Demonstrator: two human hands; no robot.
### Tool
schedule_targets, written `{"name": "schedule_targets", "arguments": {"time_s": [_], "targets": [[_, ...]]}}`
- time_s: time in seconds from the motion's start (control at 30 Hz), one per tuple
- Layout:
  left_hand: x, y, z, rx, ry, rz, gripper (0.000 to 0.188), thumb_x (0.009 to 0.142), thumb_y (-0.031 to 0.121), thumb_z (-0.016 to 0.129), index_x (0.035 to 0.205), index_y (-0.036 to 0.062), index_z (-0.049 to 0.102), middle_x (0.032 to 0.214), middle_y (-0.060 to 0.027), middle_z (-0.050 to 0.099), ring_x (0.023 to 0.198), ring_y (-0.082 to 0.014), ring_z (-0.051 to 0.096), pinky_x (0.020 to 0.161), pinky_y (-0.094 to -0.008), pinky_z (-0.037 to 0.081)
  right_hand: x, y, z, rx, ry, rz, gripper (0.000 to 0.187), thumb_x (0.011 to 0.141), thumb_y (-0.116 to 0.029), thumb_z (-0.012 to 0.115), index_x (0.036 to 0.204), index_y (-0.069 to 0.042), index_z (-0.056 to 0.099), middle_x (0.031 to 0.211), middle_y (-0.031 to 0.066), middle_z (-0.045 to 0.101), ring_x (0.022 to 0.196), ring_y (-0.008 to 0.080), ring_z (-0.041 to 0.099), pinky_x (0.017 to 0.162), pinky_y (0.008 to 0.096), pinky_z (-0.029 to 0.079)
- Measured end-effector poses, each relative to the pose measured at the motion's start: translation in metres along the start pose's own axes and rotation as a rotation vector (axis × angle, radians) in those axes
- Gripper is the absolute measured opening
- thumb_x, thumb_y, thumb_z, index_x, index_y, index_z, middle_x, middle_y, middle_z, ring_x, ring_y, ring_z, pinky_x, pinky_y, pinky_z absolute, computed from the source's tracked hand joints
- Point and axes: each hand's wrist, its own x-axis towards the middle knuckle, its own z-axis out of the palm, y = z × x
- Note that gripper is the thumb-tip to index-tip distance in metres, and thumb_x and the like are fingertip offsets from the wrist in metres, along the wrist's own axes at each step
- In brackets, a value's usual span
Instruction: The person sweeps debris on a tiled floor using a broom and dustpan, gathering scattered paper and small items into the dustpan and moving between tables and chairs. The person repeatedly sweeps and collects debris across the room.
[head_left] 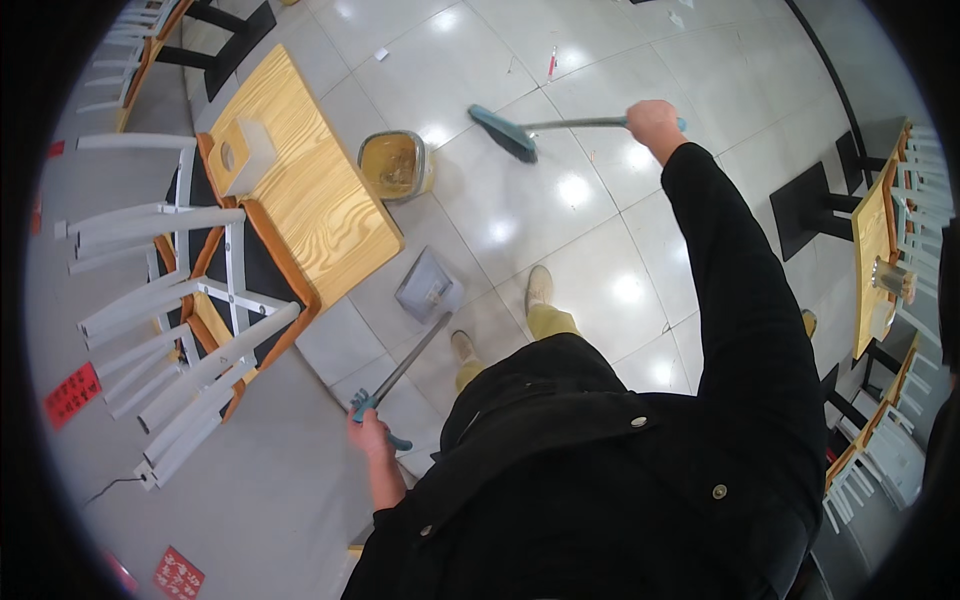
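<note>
With my right arm stretched ahead, my right hand is closed round the upper handle of a broom. Its blue-grey head with dark bristles is at the tiled floor, to the left of that hand. My left hand, low at the left, grips the blue handle of a long-handled dustpan. The grey pan rests on the floor just ahead of my feet, with a little pale debris in it. Broom head and dustpan are well apart.
A square bin with brownish contents stands by a wooden table. Upturned white-legged chairs and a tissue box sit on that table. Small litter dots the floor ahead. More tables with chairs line the right side.
</note>
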Motion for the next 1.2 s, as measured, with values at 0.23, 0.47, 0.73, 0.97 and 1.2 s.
{"name": "schedule_targets", "arguments": {"time_s": [0.23,0.47,0.73,0.97,1.2], "targets": [[-0.017,0.024,0.060,-0.013,-0.089,0.055,0.036,0.072,0.005,0.050,0.107,-0.0034,0.050,0.062,-0.0034,0.047,0.038,-0.0105,0.038,0.035,-0.0240,0.032,-0.092,-0.006,0.071,0.239,0.015,-0.049,0.014,0.074,-0.012,0.052,0.069,-0.009,0.065,0.072,0.0101,0.064,0.069,0.0264,0.063,0.057,0.0374,0.049],[-0.020,0.052,0.109,0.000,-0.226,0.109,0.037,0.073,0.006,0.051,0.108,-0.0028,0.048,0.063,-0.0038,0.047,0.042,-0.0100,0.040,0.037,-0.0244,0.032,-0.210,-0.061,0.169,1.475,-0.703,0.197,0.023,0.064,-0.013,0.058,0.074,0.008,0.055,0.064,0.0163,0.058,0.052,0.0230,0.059,0.046,0.0340,0.047],[-0.022,0.079,0.163,0.029,-0.262,0.219,0.040,0.073,0.007,0.054,0.111,-0.0028,0.046,0.064,-0.0046,0.047,0.042,-0.0116,0.040,0.038,-0.0252,0.034,-0.408,-0.063,0.173,1.981,-0.651,0.509,0.011,0.066,0.000,0.053,0.076,0.004,0.049,0.055,0.0106,0.053,0.043,0.0176,0.052,0.039,0.0284,0.041],[-0.021,0.104,0.181,0.125,-0.309,0.261,0.033,0.073,0.006,0.050,0.105,-0.0010,0.049,0.065,-0.0048,0.046,0.044,-0.0120,0.040,0.041,-0.0251,0.036,-0.481,-0.089,0.149,2.215,-0.561,1.074,0.007,0.069,-0.004,0.053,0.069,-0.001,0.047,0.055,0.0074,0.048,0.042,0.0168,0.049,0.039,0.0285,0.041],[-0.006,0.126,0.192,0.099,-0.360,0.175,0.037,0.073,0.005,0.049,0.109,-0.0013,0.046,0.068,-0.0048,0.045,0.045,-0.0125,0.043,0.040,-0.0256,0.037,-0.402,-0.085,0.199,2.848,-0.520,1.249,0.017,0.074,-0.012,0.049,0.059,-0.006,0.044,0.052,0.0054,0.043,0.043,0.0190,0.044,0.038,0.0298,0.036]]}}
